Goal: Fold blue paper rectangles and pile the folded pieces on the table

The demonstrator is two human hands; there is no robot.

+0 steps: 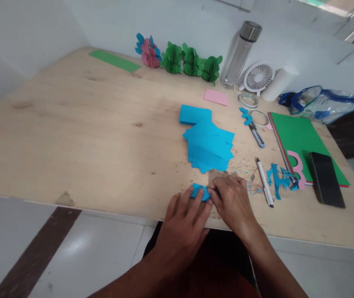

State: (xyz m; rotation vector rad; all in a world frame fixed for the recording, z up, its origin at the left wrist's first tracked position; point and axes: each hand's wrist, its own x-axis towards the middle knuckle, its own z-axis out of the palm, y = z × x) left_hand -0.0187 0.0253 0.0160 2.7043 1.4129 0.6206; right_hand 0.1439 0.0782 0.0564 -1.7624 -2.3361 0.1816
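Note:
At the table's front edge lies a small piece of blue paper (199,193). My left hand (184,219) presses it down with fingers spread flat, the fingertips on the paper. My right hand (231,198) is closed at the paper's right end, thumb and fingers together. A small dark bit shows by the thumb, but what the fingers hold is hidden. Just beyond my hands lies a fanned pile of blue paper sheets (209,147), with a neater stack of blue paper (195,114) behind it.
Right of my hands are a white pen (265,183), blue paper scraps (278,180), a utility knife (257,135), a green sheet (304,140) and a phone (327,179). Along the wall stand green paper figures (191,61), a bottle (240,56) and a fan (258,77).

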